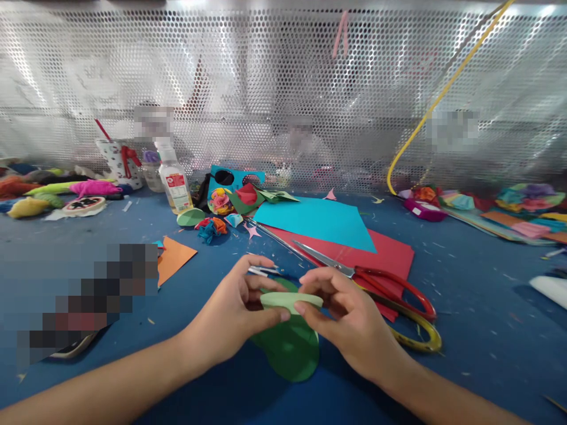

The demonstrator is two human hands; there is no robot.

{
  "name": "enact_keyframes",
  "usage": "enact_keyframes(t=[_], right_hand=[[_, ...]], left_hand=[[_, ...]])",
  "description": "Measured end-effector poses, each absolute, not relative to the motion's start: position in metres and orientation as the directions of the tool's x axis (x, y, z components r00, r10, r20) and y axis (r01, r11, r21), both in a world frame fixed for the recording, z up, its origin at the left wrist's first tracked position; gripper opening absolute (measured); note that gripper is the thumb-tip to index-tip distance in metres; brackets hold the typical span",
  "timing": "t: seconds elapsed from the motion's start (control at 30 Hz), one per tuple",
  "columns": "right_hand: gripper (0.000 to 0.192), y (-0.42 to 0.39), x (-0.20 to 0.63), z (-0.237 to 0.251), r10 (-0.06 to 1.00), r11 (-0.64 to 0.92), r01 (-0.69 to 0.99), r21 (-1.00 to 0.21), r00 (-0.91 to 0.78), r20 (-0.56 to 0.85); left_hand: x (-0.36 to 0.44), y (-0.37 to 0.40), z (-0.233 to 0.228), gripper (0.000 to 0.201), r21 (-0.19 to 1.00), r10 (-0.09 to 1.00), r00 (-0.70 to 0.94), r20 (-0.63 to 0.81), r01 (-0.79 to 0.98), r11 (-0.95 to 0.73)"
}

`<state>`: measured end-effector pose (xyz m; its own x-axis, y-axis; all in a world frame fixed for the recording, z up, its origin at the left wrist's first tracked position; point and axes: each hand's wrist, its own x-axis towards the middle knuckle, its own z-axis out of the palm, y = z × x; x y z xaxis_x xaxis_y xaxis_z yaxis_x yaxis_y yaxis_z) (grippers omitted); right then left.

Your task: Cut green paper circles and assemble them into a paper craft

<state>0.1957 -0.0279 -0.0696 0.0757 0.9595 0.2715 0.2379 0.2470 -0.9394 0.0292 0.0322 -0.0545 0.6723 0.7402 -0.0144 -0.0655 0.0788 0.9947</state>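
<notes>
The left hand [248, 301] and right hand [348, 316] pinch a pale green paper piece [290, 301] by its two ends, thumbs on the near side, its long axis running left to right. A dark green paper cutout [292, 354] shows beneath; whether they touch, I cannot tell. Scissors [392, 279] lie right, nearer the right hand. The blue table [177, 383] reaches far to a perforated metal panel [248, 71].

There are two hands, one left hand [234, 307] and one right hand [349, 321], and one light green paper piece [291, 300] between them. Around them are one bottle [176, 186], one cup [116, 159], one straw [101, 130], one bright blue sheet [319, 219], one yellow cord [436, 101], two scissor handles [385, 272] and two pointed pink scraps [253, 231].
</notes>
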Motion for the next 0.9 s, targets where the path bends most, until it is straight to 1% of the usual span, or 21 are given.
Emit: enact_keyframes(t=[0.03,0.1,0.17,0.2,0.37,0.43,0.57,0.7,0.8,0.9], right_hand=[[0.019,-0.028,0.196,-0.070,0.959,0.253,0.237,-0.938,0.062,0.275],[0.020,-0.028,0.197,-0.071,0.959,0.265,0.231,-0.936,0.040,0.282],[0.020,-0.028,0.197,-0.072,0.958,0.272,0.229,-0.935,0.031,0.286],[0.020,-0.028,0.197,-0.073,0.957,0.275,0.231,-0.933,0.027,0.289],[0.020,-0.030,0.196,-0.073,0.951,0.295,0.253,-0.921,0.014,0.308],[0.023,-0.030,0.196,-0.072,0.952,0.288,0.259,-0.922,0.022,0.304],[0.030,-0.030,0.196,-0.070,0.978,0.206,0.243,-0.948,-0.017,0.208],[0.027,-0.031,0.196,-0.069,0.986,0.165,0.224,-0.960,-0.012,0.167],[0.031,-0.029,0.198,-0.067,0.989,0.147,0.155,-0.977,-0.010,0.147],[0.038,-0.025,0.202,-0.065,0.993,0.106,0.067,-0.992,-0.058,0.102]], left_hand=[[0.030,0.033,-0.055,0.043,0.995,0.713,0.699,-0.046,-0.028,0.091],[0.030,0.034,-0.056,0.031,0.995,0.676,0.730,-0.097,0.052,0.086],[0.030,0.035,-0.057,0.018,0.992,0.669,0.734,-0.117,0.111,0.053],[0.029,0.035,-0.056,0.015,0.990,0.671,0.731,-0.123,0.135,0.035],[0.028,0.034,-0.053,0.018,0.973,0.677,0.711,-0.188,0.227,0.032],[0.028,0.033,-0.051,0.019,0.970,0.681,0.705,-0.197,0.240,0.033],[0.029,0.032,-0.049,0.018,0.970,0.700,0.686,-0.200,0.239,0.043],[0.029,0.033,-0.048,0.017,0.973,0.696,0.692,-0.194,0.225,0.047],[0.029,0.036,-0.047,0.019,0.974,0.666,0.716,-0.212,0.212,0.082],[0.029,0.040,-0.046,0.021,0.975,0.612,0.760,-0.219,0.190,0.114]])
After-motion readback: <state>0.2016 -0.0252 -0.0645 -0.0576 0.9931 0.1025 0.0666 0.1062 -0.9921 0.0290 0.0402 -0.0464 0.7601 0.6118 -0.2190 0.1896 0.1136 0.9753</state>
